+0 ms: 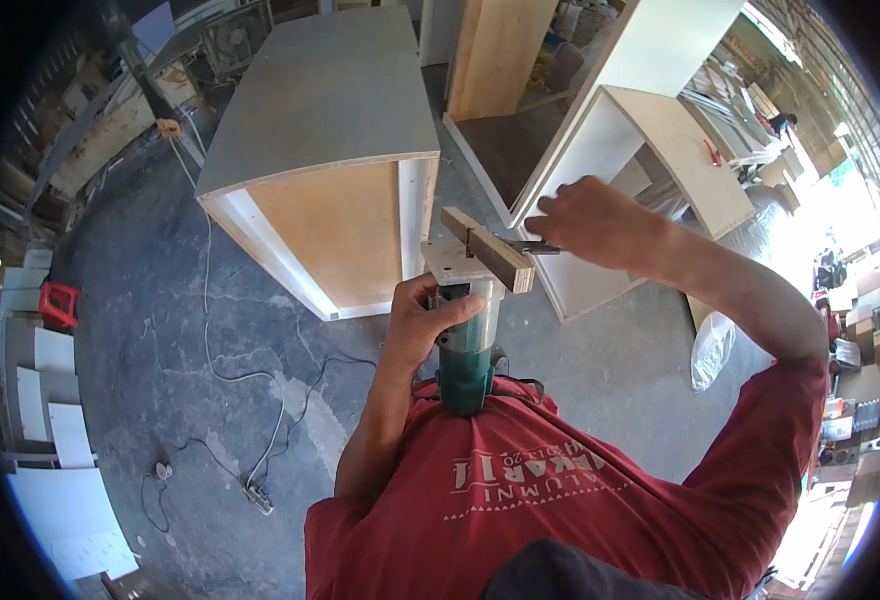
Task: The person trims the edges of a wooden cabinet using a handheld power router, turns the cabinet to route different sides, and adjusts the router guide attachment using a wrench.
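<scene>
My left hand [422, 322] is wrapped round the clear upper housing of a green trim router [465, 372]. The router is upside down against my belly, its base plate [452, 263] facing up. Across the plate lies a wooden strip [487, 250] with visible ply layers, beside the dark bit [469, 242]. My right hand [595, 225], fingers curled, is at the strip's right side. A slim dark metal tool [535, 247] runs from the strip to under these fingers; its working end is hard to make out, but the hand appears closed on it.
A grey-topped cabinet [325, 90] stands ahead, its pale panel facing me. White open cabinet frames [600, 130] stand to the right. Cables [270, 420] and a power strip [258, 498] lie on the concrete floor. A red stool [59, 304] and white boards [65, 510] are at left.
</scene>
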`<state>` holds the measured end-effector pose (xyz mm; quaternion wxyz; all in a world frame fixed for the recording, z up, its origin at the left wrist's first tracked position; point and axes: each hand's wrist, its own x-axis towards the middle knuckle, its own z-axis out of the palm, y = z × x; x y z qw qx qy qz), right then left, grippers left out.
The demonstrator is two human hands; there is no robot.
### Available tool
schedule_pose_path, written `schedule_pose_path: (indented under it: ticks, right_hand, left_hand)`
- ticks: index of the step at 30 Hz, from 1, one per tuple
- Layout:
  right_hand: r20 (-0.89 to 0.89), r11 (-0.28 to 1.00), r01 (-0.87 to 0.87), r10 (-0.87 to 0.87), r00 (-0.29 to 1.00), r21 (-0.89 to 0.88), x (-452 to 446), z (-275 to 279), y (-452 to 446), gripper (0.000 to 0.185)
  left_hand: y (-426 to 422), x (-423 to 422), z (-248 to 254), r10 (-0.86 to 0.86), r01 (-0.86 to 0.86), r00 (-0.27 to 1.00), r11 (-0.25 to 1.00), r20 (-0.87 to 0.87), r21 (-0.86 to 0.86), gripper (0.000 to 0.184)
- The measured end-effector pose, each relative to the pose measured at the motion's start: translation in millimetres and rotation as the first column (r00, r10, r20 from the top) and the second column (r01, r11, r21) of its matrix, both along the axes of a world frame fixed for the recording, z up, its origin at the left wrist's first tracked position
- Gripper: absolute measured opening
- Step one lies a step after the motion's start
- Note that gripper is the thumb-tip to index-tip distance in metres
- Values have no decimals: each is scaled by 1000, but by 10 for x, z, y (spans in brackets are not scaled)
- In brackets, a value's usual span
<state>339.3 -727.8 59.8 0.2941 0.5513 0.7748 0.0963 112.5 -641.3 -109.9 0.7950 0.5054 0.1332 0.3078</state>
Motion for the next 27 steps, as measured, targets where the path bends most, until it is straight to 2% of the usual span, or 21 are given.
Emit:
schedule_pose_path:
  ticks: [1, 2, 3, 4, 5, 6, 8, 9, 10, 12, 13, 15, 16, 18, 26, 27]
  right_hand:
    - [-135, 995, 11, 3, 991, 102, 90, 15, -46, 26]
    - [-135, 995, -4, 18, 991, 99, 198, -8, -39, 26]
    - [-458, 985, 171, -165, 874, -28, 338, -86, -4, 27]
    - [-693, 934, 289, -351, 630, -210, 460, -187, 8, 28]
    - [-846, 934, 305, -311, 432, -187, 515, -341, -70, 27]
    - [-840, 939, 288, -306, 448, -189, 547, -441, -115, 27]
    - [-855, 821, 262, -517, -31, -506, 547, -543, -160, 33]
    - [-847, 797, 341, -531, 5, -498, 442, -512, -164, 29]
    - [-845, 802, 328, -534, 20, -499, 441, -568, -168, 29]
    - [-932, 869, 376, -361, 39, -321, 457, -714, -174, 29]
    - [-936, 864, 399, -350, 39, -307, 433, -689, -198, 29]
    - [-932, 856, 401, -362, 12, -327, 405, -680, -214, 30]
    - [-929, 844, 411, -370, -19, -345, 404, -668, -222, 31]
    - [-931, 847, 416, -366, 2, -332, 414, -674, -235, 31]
    - [-937, 855, 412, -349, 11, -314, 353, -606, -205, 30]
    - [-932, 856, 416, -359, 49, -308, 360, -587, -204, 30]
  left_hand:
    - [16, -14, -13, 14, -14, 1000, 1000, -3, -1, 33]
    - [26, -27, -44, -1, 2, 1000, 1000, 24, -30, 34]
    - [30, -51, -68, -14, 17, 999, 998, 53, -60, 36]
    - [30, -80, -68, 3, 1, 998, 998, 56, -69, 36]
    - [41, -99, -51, -2, 8, 998, 996, 63, -93, 38]
    - [55, -114, -43, -6, 14, 997, 993, 71, -115, 39]
    - [99, -119, -122, -7, 18, 997, 990, 77, -142, 39]
    - [117, -122, -159, -30, 42, 997, 985, 71, -165, 38]
    - [119, -125, -169, -10, 23, 997, 985, 77, -169, 38]
    - [110, -130, -187, -1, 4, 999, 994, 32, -113, 36]
    - [123, -125, -233, 11, -7, 999, 993, 34, -116, 36]
    - [154, -97, -307, -28, 65, 990, 961, 139, -269, 33]
    - [143, -92, -313, -24, 62, 989, 961, 143, -269, 33]
    - [124, -84, -298, -4, 0, 1000, 977, -16, -214, 32]
    - [125, -112, -284, 0, 1, 1000, 978, 6, -210, 31]
    - [123, -109, -291, -5, 8, 1000, 977, 16, -214, 31]
